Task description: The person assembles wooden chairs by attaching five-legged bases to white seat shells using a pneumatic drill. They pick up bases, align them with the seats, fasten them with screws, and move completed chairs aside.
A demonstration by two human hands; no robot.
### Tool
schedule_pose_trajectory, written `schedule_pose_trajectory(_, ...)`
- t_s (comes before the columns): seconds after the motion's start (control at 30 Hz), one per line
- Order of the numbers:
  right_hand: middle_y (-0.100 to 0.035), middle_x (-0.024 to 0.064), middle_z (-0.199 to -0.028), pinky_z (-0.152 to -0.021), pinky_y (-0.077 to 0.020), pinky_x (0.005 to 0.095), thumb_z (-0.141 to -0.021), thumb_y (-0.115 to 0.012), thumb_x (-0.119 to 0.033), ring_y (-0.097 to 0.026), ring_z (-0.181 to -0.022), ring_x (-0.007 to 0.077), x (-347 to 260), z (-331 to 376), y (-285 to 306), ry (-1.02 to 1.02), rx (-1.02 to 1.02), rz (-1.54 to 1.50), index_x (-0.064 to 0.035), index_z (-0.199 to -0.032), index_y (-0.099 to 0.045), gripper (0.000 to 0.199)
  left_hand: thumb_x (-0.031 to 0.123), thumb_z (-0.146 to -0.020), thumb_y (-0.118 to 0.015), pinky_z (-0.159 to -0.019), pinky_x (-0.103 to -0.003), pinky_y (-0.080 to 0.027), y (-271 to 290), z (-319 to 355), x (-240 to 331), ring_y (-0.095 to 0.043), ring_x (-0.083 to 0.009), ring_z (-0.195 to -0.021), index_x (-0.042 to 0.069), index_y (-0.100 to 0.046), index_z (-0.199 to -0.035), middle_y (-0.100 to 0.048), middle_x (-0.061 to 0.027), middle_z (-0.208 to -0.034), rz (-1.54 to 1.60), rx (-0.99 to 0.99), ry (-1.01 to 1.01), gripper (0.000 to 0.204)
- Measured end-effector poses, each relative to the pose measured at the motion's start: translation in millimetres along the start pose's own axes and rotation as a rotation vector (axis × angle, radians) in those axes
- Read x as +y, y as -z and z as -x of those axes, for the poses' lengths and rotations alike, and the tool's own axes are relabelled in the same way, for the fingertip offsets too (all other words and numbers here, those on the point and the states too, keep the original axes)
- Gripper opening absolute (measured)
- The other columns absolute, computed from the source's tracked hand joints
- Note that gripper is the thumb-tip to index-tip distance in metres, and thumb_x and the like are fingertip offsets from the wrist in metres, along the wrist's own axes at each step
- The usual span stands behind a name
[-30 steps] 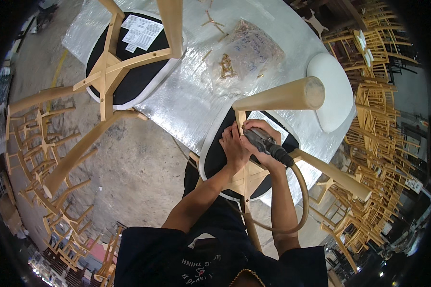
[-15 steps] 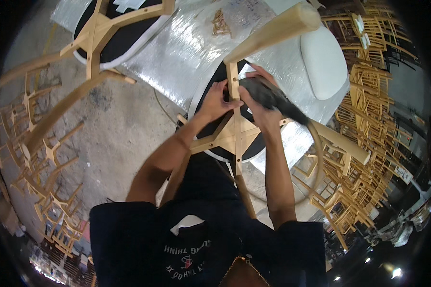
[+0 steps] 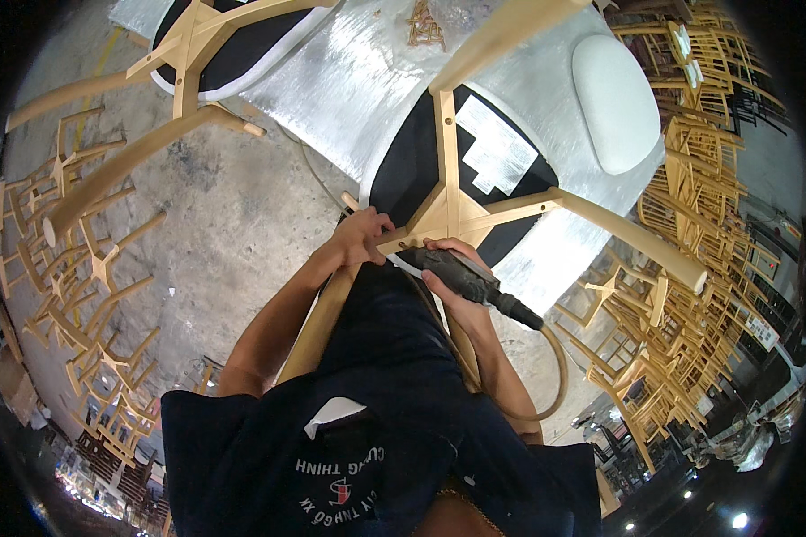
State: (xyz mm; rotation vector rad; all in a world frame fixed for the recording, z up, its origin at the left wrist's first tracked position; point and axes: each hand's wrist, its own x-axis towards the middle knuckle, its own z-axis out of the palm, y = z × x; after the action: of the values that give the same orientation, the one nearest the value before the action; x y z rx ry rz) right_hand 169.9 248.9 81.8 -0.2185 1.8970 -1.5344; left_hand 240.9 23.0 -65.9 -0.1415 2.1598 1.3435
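An upside-down chair has its black seat underside (image 3: 403, 179) facing up, with a pale wooden cross-shaped frame (image 3: 450, 166) and round legs on top. My right hand (image 3: 471, 313) is wrapped round a dark air screwdriver (image 3: 461, 273), whose hose (image 3: 560, 358) curves back toward me. The driver's tip points left at the near-left arm of the frame, close to a hole there. Beside that tip, my left hand (image 3: 362, 234) is closed over the arm's end, near the leg joint. Whether a screw sits between its fingers is too small to tell.
A second upturned chair (image 3: 184, 54) stands at the upper left. A white seat pad (image 3: 611, 103) lies on the silvery wrapped table surface (image 3: 331, 98). Small brown pieces (image 3: 426, 25) are at the far side. Stacked wooden chair frames (image 3: 681, 331) crowd the right, and more (image 3: 98, 264) the left.
Both hands have moved nearer to me, from the frame's far arm to its near-left arm. The air screwdriver went along in my right hand. The seat's white patch is now uncovered.
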Motion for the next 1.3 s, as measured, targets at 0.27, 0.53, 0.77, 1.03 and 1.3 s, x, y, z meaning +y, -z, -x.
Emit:
schedule_pose_trajectory(0.27,-0.071,0.0137,-0.124,-0.101,-0.0548,0.0364,-0.077,-0.083,-0.002,-0.071,-0.115,0.0288,-4,-3,-16,0.3,-0.168,0.311,-0.0071,-0.125,-0.069,0.051,0.024,-0.065,-0.093,-0.087,-0.039,-0.049,-3,-2,-7,-0.058,-0.0263,-0.1,0.013,-0.073,-0.118,-0.058,-0.0079,-0.101,0.039,0.059,-0.076,0.058)
schedule_pose_trajectory(0.53,-0.068,0.0141,-0.128,-0.093,-0.0563,0.0398,-0.069,-0.084,-0.009,-0.069,-0.113,0.0378,-4,-7,-1,0.43,-0.33,0.37,-0.0092,-0.123,-0.069,0.055,0.015,-0.061,-0.097,-0.077,-0.036,-0.05,-21,-13,-16,-0.058,-0.0246,-0.087,0.009,-0.074,-0.111,-0.058,-0.0073,-0.093,0.205,0.171,-0.132,0.055)
schedule_pose_trajectory(0.77,-0.067,0.0098,-0.122,-0.094,-0.0562,0.0463,-0.062,-0.087,-0.005,-0.066,-0.114,0.0374,7,5,2,0.441,-0.243,0.386,-0.0122,-0.12,-0.067,0.062,0.011,-0.066,-0.094,-0.075,-0.033,-0.05,-22,-9,7,-0.057,-0.0222,-0.085,0.009,-0.073,-0.115,-0.057,-0.0047,-0.089,0.287,0.175,-0.281,0.054)
schedule_pose_trajectory(1.03,-0.068,0.011,-0.125,-0.097,-0.0551,0.0439,-0.065,-0.088,-0.008,-0.066,-0.118,0.036,10,-3,7,0.456,-0.246,0.502,-0.0121,-0.121,-0.067,0.059,0.019,-0.07,-0.093,-0.084,-0.035,-0.044,-13,-23,17,-0.057,-0.0207,-0.088,0.009,-0.073,-0.112,-0.066,-0.0015,-0.085,0.193,0.121,-0.393,0.047)
schedule_pose_trajectory(1.3,-0.071,0.0132,-0.116,-0.094,-0.0554,0.0387,-0.077,-0.08,-0.006,-0.072,-0.105,0.0281,-10,-21,10,0.483,-0.179,0.242,-0.0105,-0.132,-0.07,0.056,0.02,-0.055,-0.098,-0.08,-0.038,-0.055,30,-54,23,-0.066,-0.0235,-0.085,0.008,-0.078,-0.106,-0.07,-0.0076,-0.087,-0.068,-0.23,0.017,0.056)
